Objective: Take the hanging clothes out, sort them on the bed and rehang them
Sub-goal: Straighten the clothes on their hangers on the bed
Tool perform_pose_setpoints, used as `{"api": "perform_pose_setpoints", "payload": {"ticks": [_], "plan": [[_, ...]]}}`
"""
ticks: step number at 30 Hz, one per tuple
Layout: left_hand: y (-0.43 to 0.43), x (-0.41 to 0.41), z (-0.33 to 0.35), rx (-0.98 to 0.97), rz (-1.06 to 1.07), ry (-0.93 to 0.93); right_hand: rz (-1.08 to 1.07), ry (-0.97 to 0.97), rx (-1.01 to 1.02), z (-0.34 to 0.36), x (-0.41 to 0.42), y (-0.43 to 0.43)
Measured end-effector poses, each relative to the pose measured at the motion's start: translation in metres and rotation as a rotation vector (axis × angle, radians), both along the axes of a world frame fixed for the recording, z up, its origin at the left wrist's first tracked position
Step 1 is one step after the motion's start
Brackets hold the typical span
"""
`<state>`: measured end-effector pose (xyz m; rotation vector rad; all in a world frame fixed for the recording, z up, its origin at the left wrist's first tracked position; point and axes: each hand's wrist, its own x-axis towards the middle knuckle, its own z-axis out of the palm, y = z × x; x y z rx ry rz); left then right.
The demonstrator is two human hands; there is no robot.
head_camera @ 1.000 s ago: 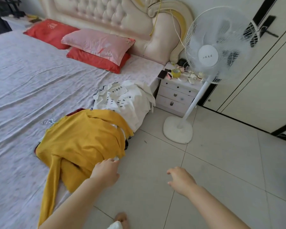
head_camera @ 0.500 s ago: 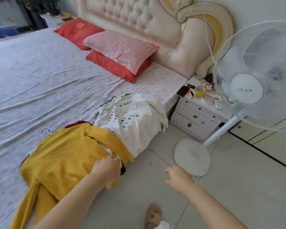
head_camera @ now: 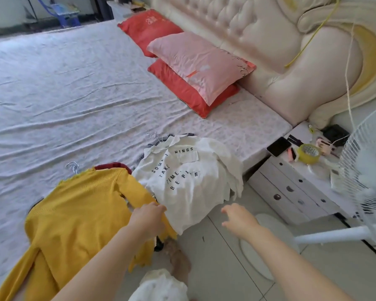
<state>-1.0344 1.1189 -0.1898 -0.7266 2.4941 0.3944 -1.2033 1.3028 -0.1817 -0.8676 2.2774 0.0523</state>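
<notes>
A pink pillow (head_camera: 200, 66) lies on a red pillow (head_camera: 191, 97); a fan (head_camera: 365, 170) stands beside the nightstand (head_camera: 291, 192). A phone (head_camera: 278, 146) (dark) lies on it.

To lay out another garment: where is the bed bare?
The sheet is bare left of the pillows and beyond the yellow sweater and white shirt. The near edge under those two is crowded, as is the nightstand.

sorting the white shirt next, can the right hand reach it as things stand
Probably yes. The right hand hovers open just beside the white shirt, near its lower edge hanging off the bed. Only bare floor shows between them, and nothing lies on that part of the shirt.
</notes>
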Motion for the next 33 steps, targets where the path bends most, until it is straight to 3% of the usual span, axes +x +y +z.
{"api": "perform_pose_setpoints", "payload": {"ticks": [18, 33], "plan": [[-0.152, -0.13, -0.022, 0.07, 0.286, -0.025, 0.349, -0.04, 0.047, -0.032, -0.172, -0.219], [-0.223, -0.195, -0.108, 0.15, 0.737, -0.014, 0.693, -0.121, 0.082, -0.151, -0.255, -0.414]]}}
